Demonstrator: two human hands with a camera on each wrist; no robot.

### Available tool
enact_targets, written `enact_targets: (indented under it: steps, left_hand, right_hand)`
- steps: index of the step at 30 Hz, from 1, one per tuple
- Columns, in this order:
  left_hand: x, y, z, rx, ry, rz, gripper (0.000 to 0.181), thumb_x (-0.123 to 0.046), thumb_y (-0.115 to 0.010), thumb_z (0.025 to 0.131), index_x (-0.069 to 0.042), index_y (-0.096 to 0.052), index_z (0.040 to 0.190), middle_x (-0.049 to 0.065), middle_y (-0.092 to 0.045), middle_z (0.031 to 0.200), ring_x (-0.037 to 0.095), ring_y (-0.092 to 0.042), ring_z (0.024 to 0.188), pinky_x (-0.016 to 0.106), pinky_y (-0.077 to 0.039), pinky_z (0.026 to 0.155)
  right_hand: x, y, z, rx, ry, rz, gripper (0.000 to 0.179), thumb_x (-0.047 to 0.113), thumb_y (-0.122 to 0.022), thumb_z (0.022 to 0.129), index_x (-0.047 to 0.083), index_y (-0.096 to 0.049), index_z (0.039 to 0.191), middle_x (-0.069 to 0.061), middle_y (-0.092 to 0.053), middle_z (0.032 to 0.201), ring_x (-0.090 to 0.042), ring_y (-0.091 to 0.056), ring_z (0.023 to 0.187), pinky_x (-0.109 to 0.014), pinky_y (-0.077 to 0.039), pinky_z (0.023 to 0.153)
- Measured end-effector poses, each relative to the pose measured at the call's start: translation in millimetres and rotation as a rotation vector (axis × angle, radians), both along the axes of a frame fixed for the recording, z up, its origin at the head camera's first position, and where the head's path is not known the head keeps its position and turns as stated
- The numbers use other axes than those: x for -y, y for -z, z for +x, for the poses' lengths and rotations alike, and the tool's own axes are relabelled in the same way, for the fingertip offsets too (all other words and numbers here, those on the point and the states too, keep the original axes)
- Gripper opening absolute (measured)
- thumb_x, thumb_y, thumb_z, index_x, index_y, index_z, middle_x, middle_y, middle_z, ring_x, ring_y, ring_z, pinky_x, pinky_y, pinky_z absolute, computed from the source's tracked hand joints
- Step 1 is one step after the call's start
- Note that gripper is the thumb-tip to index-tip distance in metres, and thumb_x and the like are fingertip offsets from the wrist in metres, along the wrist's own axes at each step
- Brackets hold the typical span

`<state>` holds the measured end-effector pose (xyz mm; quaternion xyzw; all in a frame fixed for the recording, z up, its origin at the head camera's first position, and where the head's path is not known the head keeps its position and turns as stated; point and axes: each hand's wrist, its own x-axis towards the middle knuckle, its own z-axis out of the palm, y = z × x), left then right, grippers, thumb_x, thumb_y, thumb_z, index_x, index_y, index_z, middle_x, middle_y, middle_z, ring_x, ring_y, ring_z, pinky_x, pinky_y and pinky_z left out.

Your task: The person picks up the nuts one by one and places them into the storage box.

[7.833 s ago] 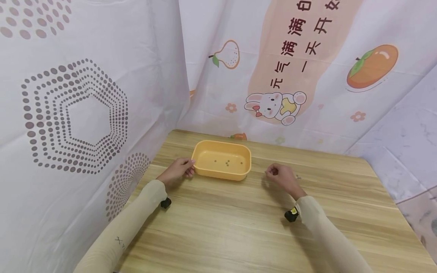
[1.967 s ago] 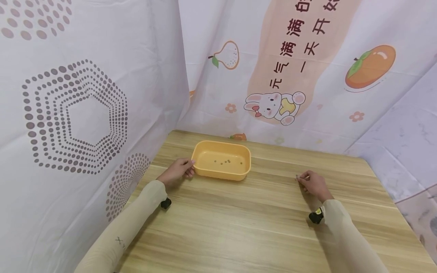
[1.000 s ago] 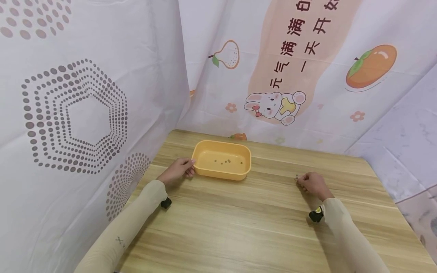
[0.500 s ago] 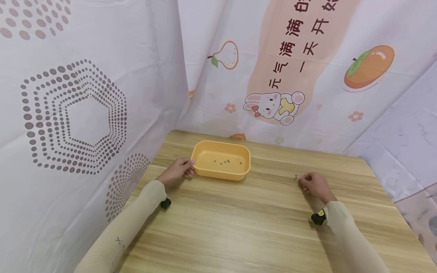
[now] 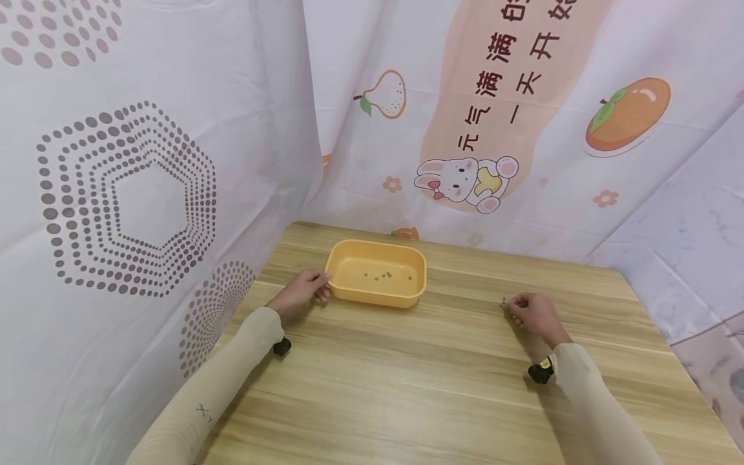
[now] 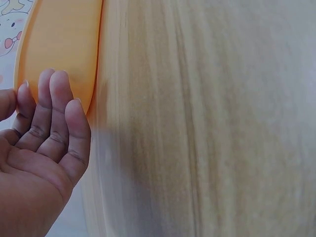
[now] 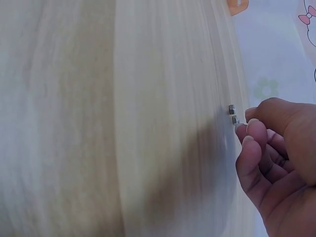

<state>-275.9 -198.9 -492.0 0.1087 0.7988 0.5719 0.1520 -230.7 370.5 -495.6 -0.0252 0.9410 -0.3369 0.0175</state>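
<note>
While the left grip point(image 5: 303, 288) pinches the left end of the yellow tray point(image 5: 372, 297), which stands on the bench point(image 5: 372, 374) with small pieces point(image 5: 389, 275) inside, the right grip point(image 5: 536, 314) is just beside the metal bits point(image 7: 232, 110), well right of the tray, thumb and fingertips close together; whether they pinch one, I cannot tell.

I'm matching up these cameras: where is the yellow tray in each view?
Head: yellow tray near the centre, slightly low.
Left wrist: yellow tray at upper left, cropped at the top, partly behind the left hand.
Right wrist: not in it.
Shared landmark: the printed rabbit, partly visible in both wrist views.
</note>
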Motion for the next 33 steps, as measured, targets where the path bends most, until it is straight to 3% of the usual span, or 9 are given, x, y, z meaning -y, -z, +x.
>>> enact_targets:
  steps: [33]
  left_hand:
    - [0.8,0.8,-1.8,0.01,-0.004,0.007,0.038,-0.031,-0.047,0.112,0.001,-0.063,0.099,0.011,-0.067,0.089,0.022,-0.064,0.078,0.032,-0.057,0.072]
  right_hand:
    - [23.2,-7.3,-0.5,-0.077,-0.047,-0.005,0.019,0.016,-0.063,0.102,-0.002,-0.07,0.103,-0.007,-0.071,0.08,-0.015,-0.063,0.063,-0.024,-0.051,0.055]
